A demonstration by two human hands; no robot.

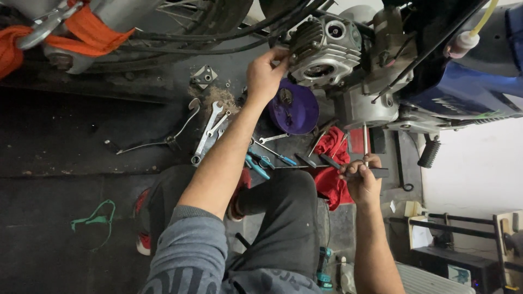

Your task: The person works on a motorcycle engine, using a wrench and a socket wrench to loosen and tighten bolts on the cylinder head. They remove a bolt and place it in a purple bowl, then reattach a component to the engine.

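Gripping: left hand (265,74) up at motorcycle engine (327,51), fingers curled onto finned edge of cylinder head, apparently steadying or feeling it; nothing loose seen in that hand. Right hand (362,179) closed around dark T-shaped tool (366,171), thin steel shaft rising toward engine underside, kept close for reach.

Largest to smallest:
- Motorcycle, blue bodywork (468,90) at right, engine exposed, apparently raised so work happens from seated position below.
- Dark floor (54,141), legs folded under engine.
- Purple bowl (294,110) directly beneath cylinder head, small parts inside; placement likely catches removed pieces.
- Red rag (330,163) beside right hand.
- Spanners (210,130) fanned near left forearm.
- Blue-handled pliers (259,163) close by.
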